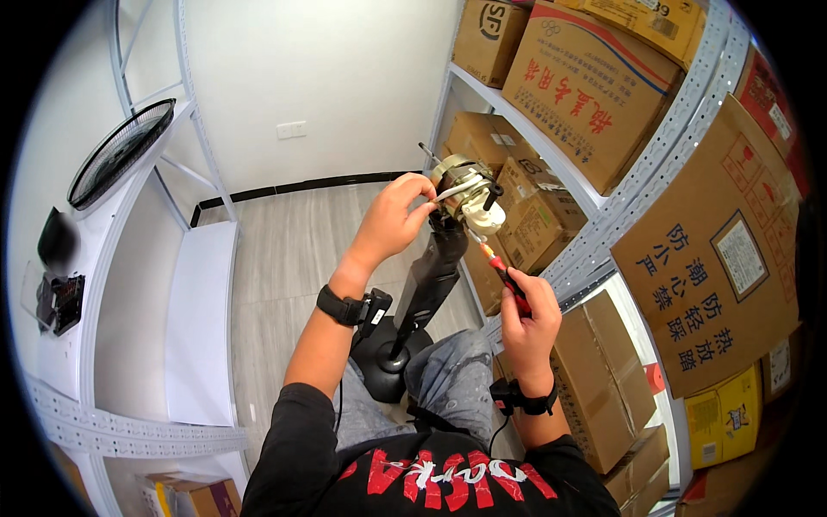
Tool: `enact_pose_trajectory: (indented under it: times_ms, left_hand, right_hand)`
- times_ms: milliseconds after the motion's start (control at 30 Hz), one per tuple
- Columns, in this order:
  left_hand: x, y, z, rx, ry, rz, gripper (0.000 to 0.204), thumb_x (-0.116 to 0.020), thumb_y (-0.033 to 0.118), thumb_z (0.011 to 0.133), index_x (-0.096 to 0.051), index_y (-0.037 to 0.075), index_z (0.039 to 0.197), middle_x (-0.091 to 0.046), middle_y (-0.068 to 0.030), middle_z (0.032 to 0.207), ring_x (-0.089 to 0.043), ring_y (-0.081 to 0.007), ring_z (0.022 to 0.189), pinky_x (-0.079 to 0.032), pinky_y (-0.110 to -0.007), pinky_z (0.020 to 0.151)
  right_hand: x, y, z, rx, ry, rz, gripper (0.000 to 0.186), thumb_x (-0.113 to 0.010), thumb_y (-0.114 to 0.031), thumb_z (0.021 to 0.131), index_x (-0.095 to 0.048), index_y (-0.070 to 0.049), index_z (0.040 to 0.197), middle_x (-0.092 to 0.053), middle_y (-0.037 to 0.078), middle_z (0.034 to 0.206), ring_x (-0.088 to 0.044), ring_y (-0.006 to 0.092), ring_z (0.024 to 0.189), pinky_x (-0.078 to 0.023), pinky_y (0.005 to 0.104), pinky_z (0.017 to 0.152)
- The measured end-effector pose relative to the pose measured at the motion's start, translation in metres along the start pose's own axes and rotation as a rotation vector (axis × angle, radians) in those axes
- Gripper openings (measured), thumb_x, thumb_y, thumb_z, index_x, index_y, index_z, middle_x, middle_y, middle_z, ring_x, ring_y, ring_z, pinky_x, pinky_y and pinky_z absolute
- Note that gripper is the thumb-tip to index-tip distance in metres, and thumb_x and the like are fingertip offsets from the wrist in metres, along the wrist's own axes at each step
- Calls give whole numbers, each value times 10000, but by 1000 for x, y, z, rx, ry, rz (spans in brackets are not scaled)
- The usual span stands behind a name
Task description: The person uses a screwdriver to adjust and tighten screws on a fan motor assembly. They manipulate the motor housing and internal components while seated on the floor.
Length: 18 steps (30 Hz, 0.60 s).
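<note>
In front of me stands a fan with its motor bare, a metal body with a cream-coloured gear housing at its side. It sits on a black neck and column above a round black base between my legs. My left hand is closed at the motor's left side, thumb and fingertips pinching a whitish cable. My right hand grips the handle of a red and black screwdriver. The screwdriver's tip points up at the lower part of the housing; whether it touches a screw is too small to tell.
On the left shelf lie a black fan grille and some black parts. Racks at my right hold several cardboard boxes, one large box jutting close by. A white wall stands ahead.
</note>
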<state>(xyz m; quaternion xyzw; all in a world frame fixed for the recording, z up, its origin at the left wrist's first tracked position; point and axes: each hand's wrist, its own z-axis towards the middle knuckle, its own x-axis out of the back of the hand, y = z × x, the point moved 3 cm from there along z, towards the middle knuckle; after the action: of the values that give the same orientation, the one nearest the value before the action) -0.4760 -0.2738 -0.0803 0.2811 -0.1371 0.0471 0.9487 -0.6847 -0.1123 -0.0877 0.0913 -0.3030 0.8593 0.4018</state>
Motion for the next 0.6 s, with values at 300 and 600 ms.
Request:
enact_pose_trajectory:
  times_ms: [300,600]
  left_hand:
    - [0,1,1,-1,-16,-14,105,-641,34,847,-585,-8,925,-631,-130,993,-605,-301,975,-482,-369,893]
    - [-2,0,-1,26,-23,-25,106,-640,30,848,-591,-2,936,-627,-122,1012,-606,-291,981,-484,-365,895]
  right_hand:
    - [0,-6,0,20,0,-47,292,-679,55,810,-692,-4,1096,-623,118,889,-587,191,644,-470,292,576]
    - [2,-17,7,-3,-71,-106,246,-670,37,838,-674,11,1082,-613,123,859,-583,213,631,-474,312,577]
